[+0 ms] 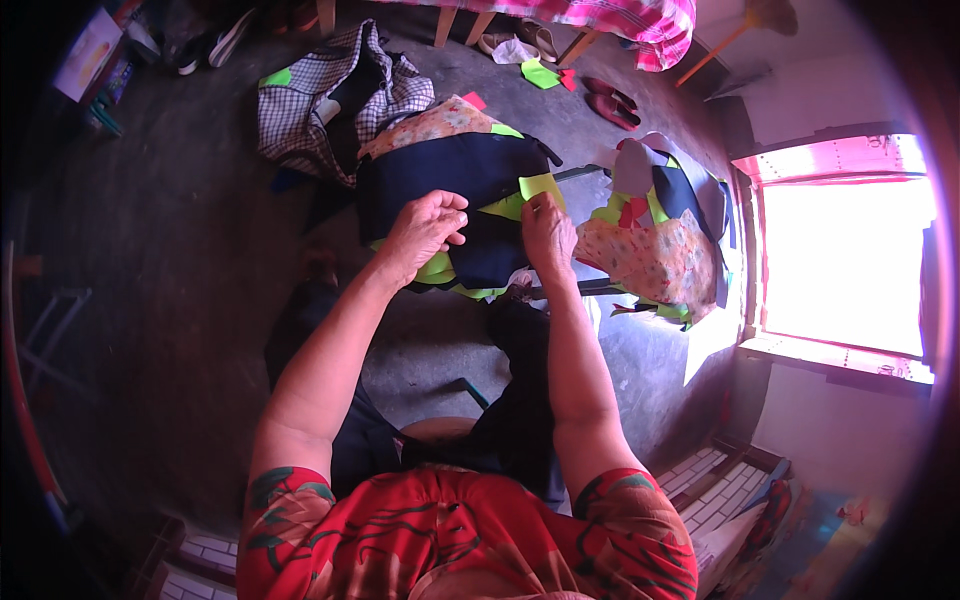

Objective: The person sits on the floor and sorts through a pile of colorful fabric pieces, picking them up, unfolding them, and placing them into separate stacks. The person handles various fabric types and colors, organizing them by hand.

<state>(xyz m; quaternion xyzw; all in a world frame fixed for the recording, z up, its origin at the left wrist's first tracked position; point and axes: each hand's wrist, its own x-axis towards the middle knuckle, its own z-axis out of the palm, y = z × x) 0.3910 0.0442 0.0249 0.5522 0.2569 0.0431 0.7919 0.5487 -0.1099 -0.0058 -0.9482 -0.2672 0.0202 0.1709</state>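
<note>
My right hand [549, 238] pinches a small yellow-green cloth piece [540, 186] between thumb and fingers. To its left, my left hand [430, 232] hovers over the dark cloth with fingers loosely curled and apart; nothing shows in it. Beneath both hands lies a heap of dark navy cloth [430, 170], with lime-green pieces [435, 270] showing at its lower edge. A floral cloth [425, 130] sticks out at the heap's far side. What supports the heap is mostly hidden.
A checked cloth bag [300, 110] lies far left of the heap. To the right sits another pile with floral cloth [650, 255]. Maroon shoes [610, 103], a broom [720, 50] and a bed with a pink checked cover [600, 12] are beyond. A bright opening [840, 265] is at right.
</note>
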